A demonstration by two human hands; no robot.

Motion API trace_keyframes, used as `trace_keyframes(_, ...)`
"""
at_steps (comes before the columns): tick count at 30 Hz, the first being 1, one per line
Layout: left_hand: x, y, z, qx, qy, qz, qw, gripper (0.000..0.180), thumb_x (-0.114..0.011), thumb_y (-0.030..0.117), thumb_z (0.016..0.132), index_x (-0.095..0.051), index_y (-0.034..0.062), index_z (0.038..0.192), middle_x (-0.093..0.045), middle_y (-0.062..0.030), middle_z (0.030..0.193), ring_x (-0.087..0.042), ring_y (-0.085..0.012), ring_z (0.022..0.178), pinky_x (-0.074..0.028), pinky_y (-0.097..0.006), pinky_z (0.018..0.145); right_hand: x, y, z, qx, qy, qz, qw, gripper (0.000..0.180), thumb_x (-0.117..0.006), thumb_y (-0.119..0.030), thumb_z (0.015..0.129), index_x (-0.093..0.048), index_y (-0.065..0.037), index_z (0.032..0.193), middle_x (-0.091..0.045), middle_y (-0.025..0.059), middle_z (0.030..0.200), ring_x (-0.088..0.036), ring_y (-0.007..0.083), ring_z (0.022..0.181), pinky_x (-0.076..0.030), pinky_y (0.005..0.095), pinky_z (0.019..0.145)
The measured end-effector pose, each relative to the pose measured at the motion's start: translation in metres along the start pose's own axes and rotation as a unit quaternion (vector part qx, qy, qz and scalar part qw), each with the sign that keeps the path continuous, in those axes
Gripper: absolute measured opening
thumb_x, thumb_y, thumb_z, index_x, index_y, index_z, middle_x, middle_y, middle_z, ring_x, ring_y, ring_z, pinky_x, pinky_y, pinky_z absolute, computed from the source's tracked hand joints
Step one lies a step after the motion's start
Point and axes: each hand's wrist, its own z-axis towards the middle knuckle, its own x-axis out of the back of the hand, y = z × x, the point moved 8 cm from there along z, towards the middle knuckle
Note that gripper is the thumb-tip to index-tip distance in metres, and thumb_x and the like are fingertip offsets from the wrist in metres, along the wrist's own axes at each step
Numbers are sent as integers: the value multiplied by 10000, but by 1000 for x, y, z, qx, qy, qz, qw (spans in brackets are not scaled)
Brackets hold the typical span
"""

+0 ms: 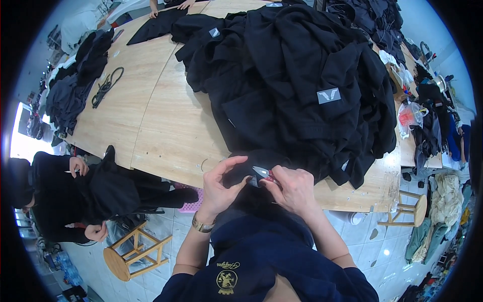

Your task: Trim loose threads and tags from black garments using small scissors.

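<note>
At the table's near edge, my right hand (294,187) grips a small pair of thread snips (262,172) with pointed metal blades and red handles. The blades lie over a greyish patch on a black garment (251,195) at my lap. My left hand (217,186) pinches that garment beside the patch between thumb and a finger, with the index finger stretched out above. Whether the blades touch a thread is too small to tell. Just beyond my hands rises a large heap of black garments (302,55), some bearing a silver-grey patch (329,95).
Dark clothes (75,90) and a coiled black cord (106,88) lie on the wooden table (166,110). At left a person (55,196) handles black cloth; another's hands (154,14) work at the far edge. Wooden stools (118,262) (418,210) stand either side.
</note>
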Motion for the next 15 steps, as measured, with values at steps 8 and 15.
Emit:
trace_keyframes(8,1,-6,-1,5,-1,23,1000,441,-707,-76,738,-576,-37,1158,-576,-103,1134,-557,-133,1032,-436,-243,899,0,-1,3,17,-3,14,1000,258,-636,-291,827,-503,-86,747,-547,57,586,-569,222,508,-409,333,478)
trace_keyframes(15,5,-6,-1,-11,17,71,997,345,-669,-41,782,-613,0,1121,-501,-138,1245,-519,-177,1102,-395,-265,944,-7,29,0,-161,42,240,956,238,-624,-218,876,-499,-16,883,-560,88,598,-564,222,502,-415,289,496)
